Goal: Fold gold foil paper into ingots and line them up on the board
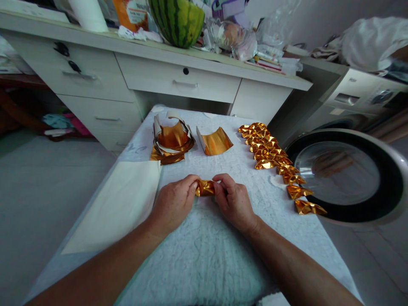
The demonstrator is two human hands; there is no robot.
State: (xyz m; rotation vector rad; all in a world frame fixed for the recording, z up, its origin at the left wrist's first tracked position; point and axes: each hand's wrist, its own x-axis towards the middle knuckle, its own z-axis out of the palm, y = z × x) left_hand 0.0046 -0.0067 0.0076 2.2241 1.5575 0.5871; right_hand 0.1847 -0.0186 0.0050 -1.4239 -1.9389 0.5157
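A piece of folded gold foil paper (205, 188) is held just above the cloth-covered table, pinched at both ends. My left hand (175, 199) is closed on its left end, thumb and fingers pressed together. On the right end, my right hand (234, 202) grips with thumb and forefinger. Beyond the hands lies a single curled sheet of gold foil paper (216, 141), with a stack of curled gold sheets (172, 138) to its left. Several folded gold foil pieces (266, 146) run in an overlapping row down the table's right side.
A cream paper sheet (117, 208) lies on the table's left side. Behind the table stands a white desk with drawers (181, 80), topped by a cut watermelon (177, 21) and plastic bags. The open washing machine door (344, 174) reaches close to the table's right edge.
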